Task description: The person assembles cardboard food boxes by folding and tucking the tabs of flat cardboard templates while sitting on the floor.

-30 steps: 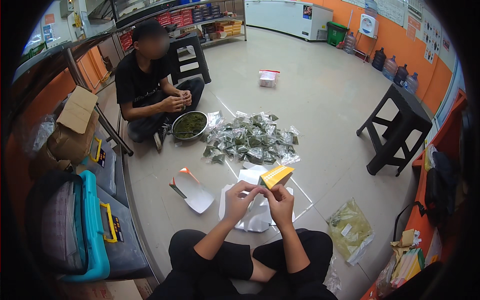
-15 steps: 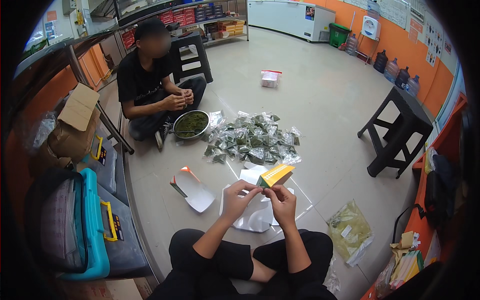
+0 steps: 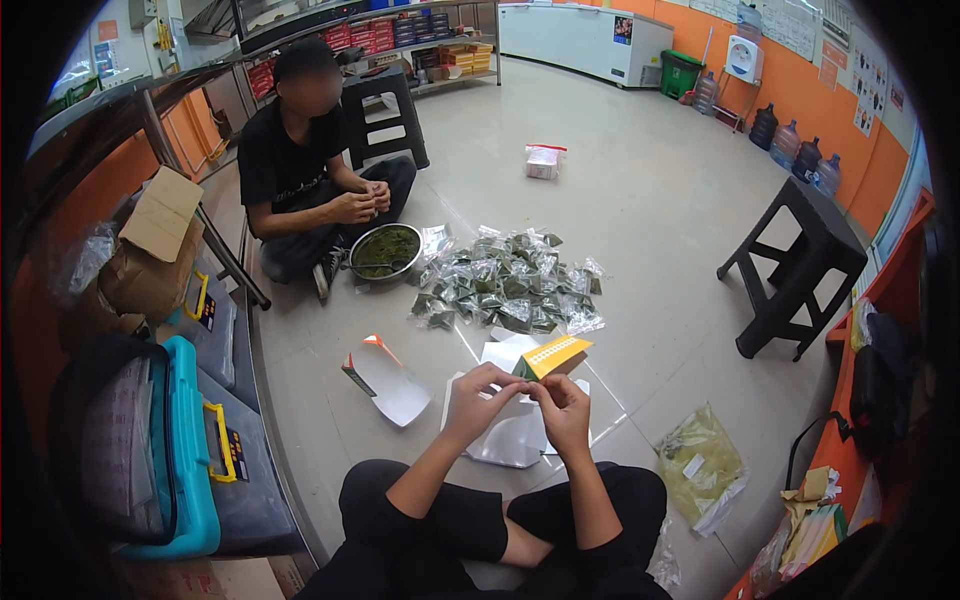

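Observation:
A small folded carton (image 3: 556,354), yellow on top with a green end, is held up in front of me over the floor. My left hand (image 3: 480,402) pinches its near green end from the left, fingertips closed. Closed on that same end from the right is my right hand (image 3: 563,410), its fingertips meeting the left ones. Below my hands lie several flat white carton pieces (image 3: 506,442), partly hidden by them. To their left an open carton piece (image 3: 392,388), white inside with orange edges, rests on the tiles. Beyond is a heap of small clear packets (image 3: 510,285) with green wrapped contents.
A co-worker (image 3: 300,165) sits cross-legged at far left, hands together, beside a metal bowl (image 3: 392,276) of green stuff. A black stool (image 3: 800,265) stands at right. A plastic bag (image 3: 702,465) lies near my right knee. Lidded bins (image 3: 245,500) line the left side.
The yellow carton has tilted slightly between my fingertips. Both hands keep nearly the same place and pinch, and the whole view has shifted a little.

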`<state>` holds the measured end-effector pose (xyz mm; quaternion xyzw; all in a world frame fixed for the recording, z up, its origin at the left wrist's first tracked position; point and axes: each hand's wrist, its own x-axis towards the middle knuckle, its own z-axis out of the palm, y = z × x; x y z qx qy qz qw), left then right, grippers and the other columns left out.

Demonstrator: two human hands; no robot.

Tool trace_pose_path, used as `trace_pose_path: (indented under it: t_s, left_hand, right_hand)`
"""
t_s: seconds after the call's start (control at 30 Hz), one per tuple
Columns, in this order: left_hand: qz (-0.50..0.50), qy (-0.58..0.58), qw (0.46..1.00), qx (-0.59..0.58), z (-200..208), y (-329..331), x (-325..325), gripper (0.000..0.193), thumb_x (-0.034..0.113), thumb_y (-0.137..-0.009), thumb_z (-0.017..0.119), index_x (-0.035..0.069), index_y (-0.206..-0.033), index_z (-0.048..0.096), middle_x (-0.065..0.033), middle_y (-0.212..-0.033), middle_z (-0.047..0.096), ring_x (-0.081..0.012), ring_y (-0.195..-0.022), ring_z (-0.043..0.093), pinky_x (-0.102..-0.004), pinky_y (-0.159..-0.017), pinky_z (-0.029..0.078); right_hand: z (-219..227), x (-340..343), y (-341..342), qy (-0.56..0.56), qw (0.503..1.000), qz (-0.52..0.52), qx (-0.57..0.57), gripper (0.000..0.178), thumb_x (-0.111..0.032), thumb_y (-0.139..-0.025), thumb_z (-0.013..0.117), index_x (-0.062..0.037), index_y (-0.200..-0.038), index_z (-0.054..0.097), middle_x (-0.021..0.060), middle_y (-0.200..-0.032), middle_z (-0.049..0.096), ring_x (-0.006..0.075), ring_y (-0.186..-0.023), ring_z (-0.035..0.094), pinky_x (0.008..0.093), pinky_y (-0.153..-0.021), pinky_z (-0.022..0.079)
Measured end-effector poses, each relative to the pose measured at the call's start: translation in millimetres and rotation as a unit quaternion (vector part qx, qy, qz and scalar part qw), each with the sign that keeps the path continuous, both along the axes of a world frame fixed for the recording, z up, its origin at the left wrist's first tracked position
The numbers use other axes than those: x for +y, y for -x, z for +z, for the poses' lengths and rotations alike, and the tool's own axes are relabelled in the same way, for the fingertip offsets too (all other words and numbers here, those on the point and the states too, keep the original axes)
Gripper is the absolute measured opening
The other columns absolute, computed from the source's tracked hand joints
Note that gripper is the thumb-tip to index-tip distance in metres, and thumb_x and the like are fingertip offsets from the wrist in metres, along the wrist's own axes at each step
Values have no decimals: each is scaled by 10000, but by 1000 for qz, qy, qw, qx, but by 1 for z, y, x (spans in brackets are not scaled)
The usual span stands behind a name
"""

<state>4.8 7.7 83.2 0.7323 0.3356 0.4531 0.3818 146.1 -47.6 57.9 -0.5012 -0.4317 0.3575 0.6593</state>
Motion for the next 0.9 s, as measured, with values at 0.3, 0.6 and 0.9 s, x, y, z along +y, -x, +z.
trace_pose_path:
  t_s: [0.3,0.6,0.9]
  left_hand:
    - [-40,66,997,0,7,10,0,73,63,-787,681,36,-851,706,-61,-849,678,-115,-759,641,-227,-693,503]
    - [-36,117,992,-31,14,4,-10,105,68,-782,695,8,-869,688,-60,-841,674,-116,-787,638,-238,-727,512]
    - [-41,122,992,-15,13,6,-9,105,54,-779,691,0,-869,687,-68,-869,668,-116,-798,632,-241,-725,519]
  right_hand:
    - [13,-4,-7,-9,998,22,-53,90,-38,-794,670,26,-837,624,71,-803,647,128,-764,629,236,-720,481]
    - [19,-5,-15,-62,991,59,-100,45,31,-820,592,33,-865,597,73,-854,620,125,-796,616,235,-744,481]
    - [9,-2,-10,-31,998,51,-35,106,31,-797,607,24,-902,592,81,-846,643,136,-834,632,253,-755,483]
